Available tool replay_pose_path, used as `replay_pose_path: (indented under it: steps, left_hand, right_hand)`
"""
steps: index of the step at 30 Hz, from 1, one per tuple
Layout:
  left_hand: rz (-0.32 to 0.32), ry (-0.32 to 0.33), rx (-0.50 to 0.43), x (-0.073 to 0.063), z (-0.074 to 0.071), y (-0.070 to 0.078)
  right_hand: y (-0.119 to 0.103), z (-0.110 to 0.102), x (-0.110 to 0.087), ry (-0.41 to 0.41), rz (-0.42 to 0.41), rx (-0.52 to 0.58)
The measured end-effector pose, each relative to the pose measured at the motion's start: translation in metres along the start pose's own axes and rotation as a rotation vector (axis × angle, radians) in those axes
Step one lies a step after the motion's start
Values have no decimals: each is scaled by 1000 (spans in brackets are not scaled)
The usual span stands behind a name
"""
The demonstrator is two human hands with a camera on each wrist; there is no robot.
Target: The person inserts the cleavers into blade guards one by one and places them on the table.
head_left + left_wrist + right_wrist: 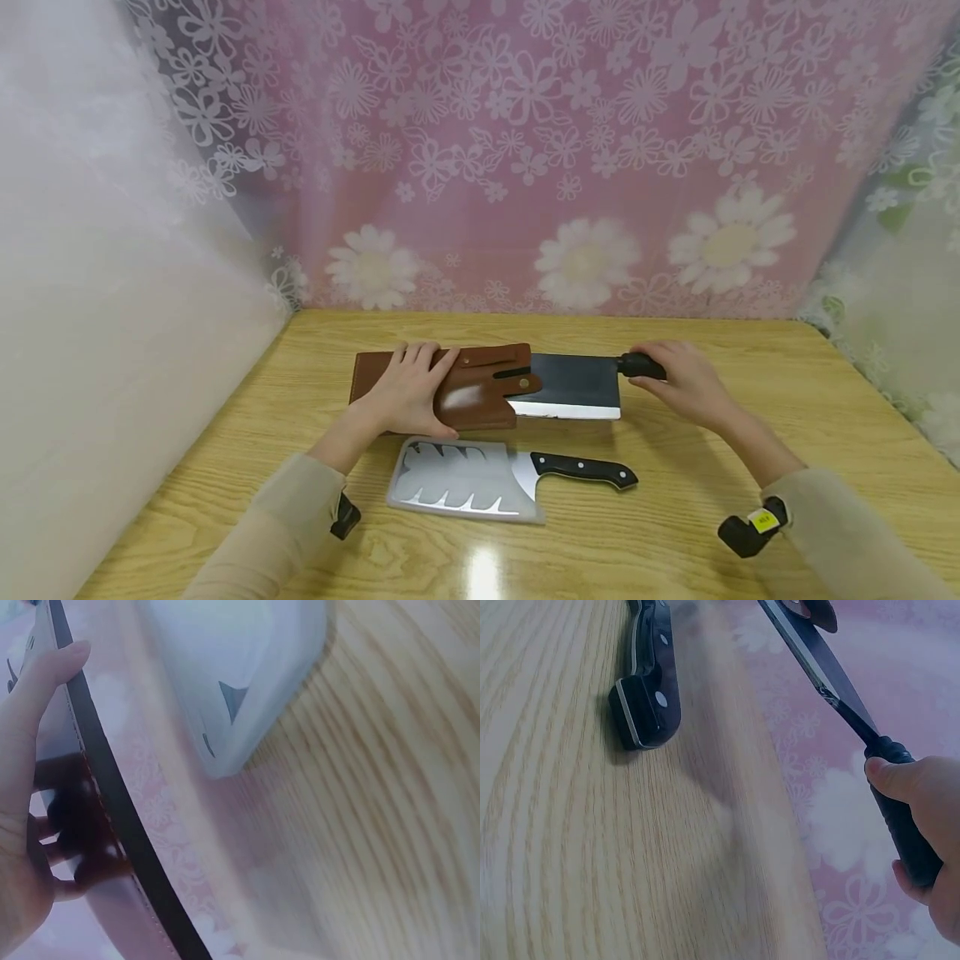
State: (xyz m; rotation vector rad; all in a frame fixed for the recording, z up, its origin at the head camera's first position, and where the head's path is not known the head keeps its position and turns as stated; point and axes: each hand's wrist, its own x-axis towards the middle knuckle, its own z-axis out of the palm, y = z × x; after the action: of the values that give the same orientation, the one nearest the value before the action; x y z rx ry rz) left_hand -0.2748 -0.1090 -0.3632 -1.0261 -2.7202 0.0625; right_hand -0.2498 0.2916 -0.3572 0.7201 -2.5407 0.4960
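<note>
In the head view a brown leather knife sheath (472, 406) lies sideways, its flap strap with a metal snap near the open right end. My left hand (408, 387) holds it from above, fingers spread over its face and the thumb at the near edge. A cleaver with a dark blade (573, 379) and bright cutting edge sits partly inside the sheath, the rest of the blade hidden there. Its black handle (904, 817) is gripped by my right hand (686, 379), with the thumb along the handle in the right wrist view.
Nearer to me on the wooden table (660, 550) lies a second cleaver (585, 471), its blade in a translucent white cover (457, 479) and its black riveted handle pointing right. A pink flowered curtain (480, 208) hangs behind the table, with pale sheets at both sides.
</note>
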Motion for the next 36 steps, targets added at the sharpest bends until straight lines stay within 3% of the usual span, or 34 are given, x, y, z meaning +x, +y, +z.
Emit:
replay_pose_path:
  steps: [5,11,17,20,23,27,36]
  left_hand:
    - [34,21,-8,3,-2,5]
    - [40,-4,-20,5,-4,11]
    - [37,12,5,5,-2,10]
    - [36,20,-7,4,-3,9]
    - [30,29,-26,2,-4,6]
    - [31,46,-26,1,-5,4]
    - [52,72,-13,0,-6,6]
  right_hand:
    - [-5,1,2,9,-17,-18]
    - [-10,2,2,-11,-27,-21]
    - [-9,-5,3,-98,117,47]
    - [-5,-10,1,-177,206,146]
    - [-2,-15,-2,-243,275,349]
    - [-1,-19,-4,-254,344,602]
    - [-9,-13,0,-237,370,729]
